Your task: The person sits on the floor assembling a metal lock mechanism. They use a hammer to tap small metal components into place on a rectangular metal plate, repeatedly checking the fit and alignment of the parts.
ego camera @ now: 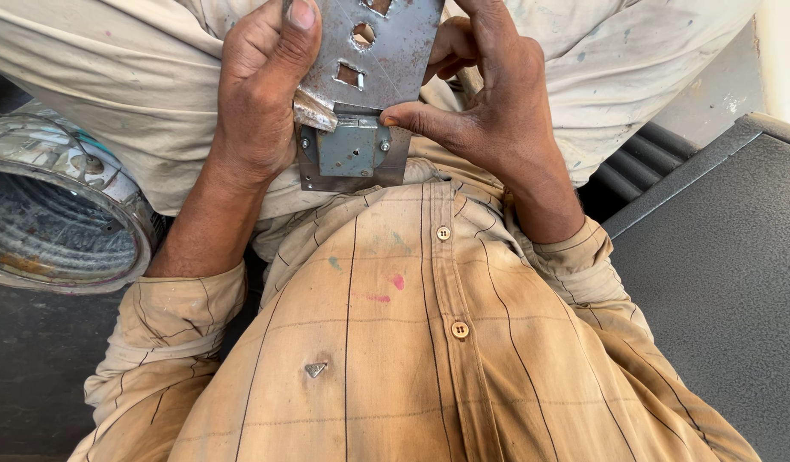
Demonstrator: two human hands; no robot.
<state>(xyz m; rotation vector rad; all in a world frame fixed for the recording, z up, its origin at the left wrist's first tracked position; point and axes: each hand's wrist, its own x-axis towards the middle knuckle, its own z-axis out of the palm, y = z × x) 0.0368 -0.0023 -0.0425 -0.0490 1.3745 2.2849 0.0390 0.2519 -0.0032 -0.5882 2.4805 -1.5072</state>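
Note:
A grey metal plate point(386, 51) with several cut holes sits over my lap, with a small square lock body point(350, 150) screwed to its lower end. My left hand point(262, 94) grips the plate's left edge, thumb pressed on its face near the top. My right hand point(489, 103) holds the right edge, its thumb tip touching the plate just above the lock body. My tan checked shirt point(412, 342) fills the lower view, and a small screw point(315, 369) lies on it.
A worn round bucket point(61, 214) lies open on its side at the left. A dark grey metal panel point(720, 274) with a raised rim stands at the right, with dark ribbed bars point(643, 162) behind it.

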